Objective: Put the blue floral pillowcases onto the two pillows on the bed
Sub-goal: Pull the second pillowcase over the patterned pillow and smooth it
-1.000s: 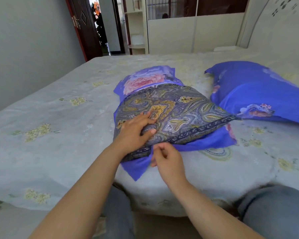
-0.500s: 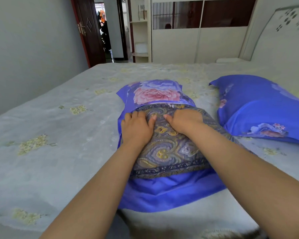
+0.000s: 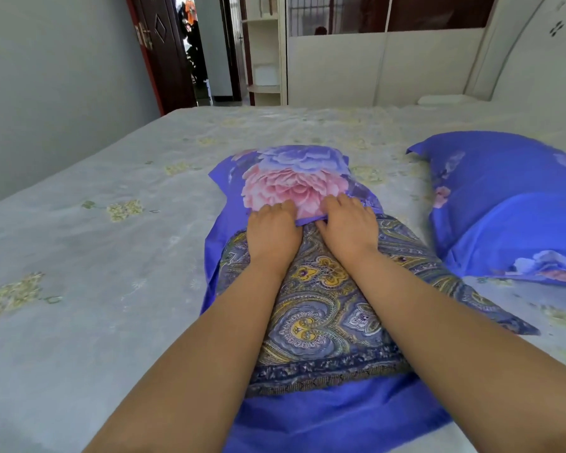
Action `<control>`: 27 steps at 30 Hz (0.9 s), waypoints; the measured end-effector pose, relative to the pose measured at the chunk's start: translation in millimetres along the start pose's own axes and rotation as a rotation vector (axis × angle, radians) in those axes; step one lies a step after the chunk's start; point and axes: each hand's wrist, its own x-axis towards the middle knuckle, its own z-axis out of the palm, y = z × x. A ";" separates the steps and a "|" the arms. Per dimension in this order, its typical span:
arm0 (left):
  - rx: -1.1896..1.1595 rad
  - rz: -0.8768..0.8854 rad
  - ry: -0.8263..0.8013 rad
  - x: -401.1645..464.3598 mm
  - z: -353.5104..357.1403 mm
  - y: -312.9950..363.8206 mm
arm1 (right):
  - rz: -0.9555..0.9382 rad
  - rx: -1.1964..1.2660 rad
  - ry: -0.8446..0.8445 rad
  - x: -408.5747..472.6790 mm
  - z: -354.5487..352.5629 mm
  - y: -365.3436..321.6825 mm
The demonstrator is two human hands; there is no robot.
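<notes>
A paisley pillow (image 3: 324, 308) lies lengthwise on the bed, its far end inside a blue floral pillowcase (image 3: 291, 178) with a big pink flower. The case's plain blue lower layer (image 3: 340, 416) spreads under the pillow's near end. My left hand (image 3: 272, 230) and my right hand (image 3: 347, 223) lie side by side on the pillow at the case's open edge, and their fingertips grip that edge. To the right lies a second pillow (image 3: 507, 204), fully covered in the same blue floral fabric.
The bed (image 3: 95, 256) has a pale sheet with small yellow-green flower prints. A white headboard (image 3: 536, 60) rises at the right. Beyond the bed stand a white wardrobe (image 3: 373, 67), a shelf unit (image 3: 265, 60) and an open dark door (image 3: 164, 50).
Both hands have slid farther up the pillow, from its middle to the case's open edge. The camera has leaned forward over the bed.
</notes>
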 end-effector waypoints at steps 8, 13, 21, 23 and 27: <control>-0.357 -0.160 0.401 -30.7 5.2 -21.3 | 0.516 0.298 0.143 -10.8 -8.6 60.4; -0.459 -0.594 0.435 -43.0 3.1 -42.7 | 0.691 0.328 0.077 -38.5 4.1 87.5; -0.803 -0.999 0.219 -75.5 9.1 -67.0 | 0.835 0.518 -0.386 -46.7 19.5 117.5; -0.683 -1.006 0.235 -83.2 3.0 -60.9 | 0.863 0.507 -0.387 -51.1 18.2 113.6; -0.402 -0.578 0.392 -75.5 -8.4 -51.1 | 0.697 0.276 -0.039 -54.5 6.0 90.6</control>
